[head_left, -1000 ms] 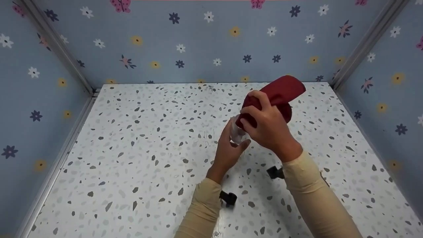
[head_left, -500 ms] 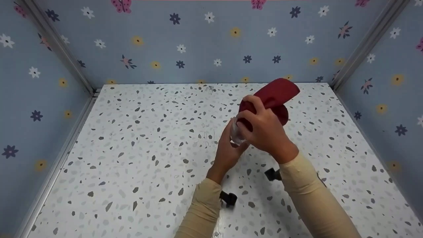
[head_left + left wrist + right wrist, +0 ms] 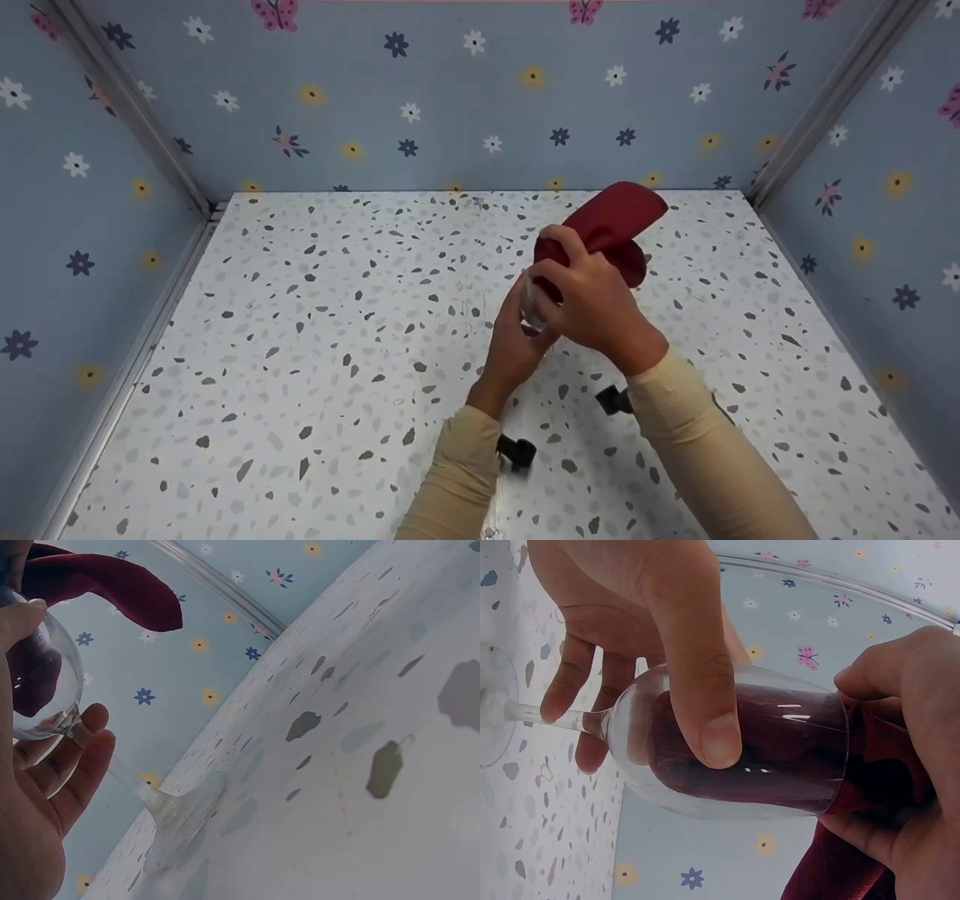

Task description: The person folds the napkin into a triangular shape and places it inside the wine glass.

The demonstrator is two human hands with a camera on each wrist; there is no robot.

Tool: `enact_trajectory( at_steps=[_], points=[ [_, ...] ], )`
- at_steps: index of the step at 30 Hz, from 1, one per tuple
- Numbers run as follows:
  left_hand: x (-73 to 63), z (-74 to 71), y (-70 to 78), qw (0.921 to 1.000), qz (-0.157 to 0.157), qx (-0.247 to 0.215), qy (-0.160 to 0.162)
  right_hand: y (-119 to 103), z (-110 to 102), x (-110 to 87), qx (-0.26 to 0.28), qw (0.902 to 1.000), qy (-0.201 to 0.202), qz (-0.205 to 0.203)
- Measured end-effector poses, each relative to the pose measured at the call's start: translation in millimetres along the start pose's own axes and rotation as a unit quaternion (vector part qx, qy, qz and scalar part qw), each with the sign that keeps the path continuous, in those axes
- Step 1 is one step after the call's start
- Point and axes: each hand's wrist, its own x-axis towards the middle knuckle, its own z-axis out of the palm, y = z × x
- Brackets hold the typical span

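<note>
My left hand (image 3: 514, 351) holds a clear wine glass (image 3: 634, 741) by its bowl. In the right wrist view the thumb lies across the bowl, and other fingers are by the stem. The glass's foot (image 3: 184, 819) is low in the left wrist view, close to the speckled surface; whether they touch I cannot tell. A dark red cloth (image 3: 621, 213) is bunched in my right hand (image 3: 597, 306). Part of that cloth is stuffed inside the bowl, seen through the glass. The rest hangs out beyond the right hand, past the rim.
Under the hands lies a white tabletop (image 3: 300, 360) with grey speckles. Blue flowered panels (image 3: 450, 90) enclose it at the back and both sides. Black wrist mounts (image 3: 517, 452) stick out beside the sleeves.
My right hand has shifted left and slightly down with the red cloth, closer to the left hand, covering more of the glass in the head view. The left hand stays nearly in place.
</note>
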Motion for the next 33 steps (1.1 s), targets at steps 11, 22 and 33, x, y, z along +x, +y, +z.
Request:
enact_trajectory(
  at_steps=[11,22,33],
  points=[
    [0.2,-1.2,-1.0,0.9999,0.012,0.01,0.004,-1,3,-0.4,0.007,0.9999,0.013,0.0],
    [-1.3,-1.0,-3.1,0.9999,0.009,0.005,0.001,0,6,-3.7,0.016,0.9995,0.025,0.013],
    [-1.7,-1.6,-0.9,0.9999,-0.005,0.012,-0.002,3,11,-6.8,0.034,0.9987,0.033,0.021]
  ],
)
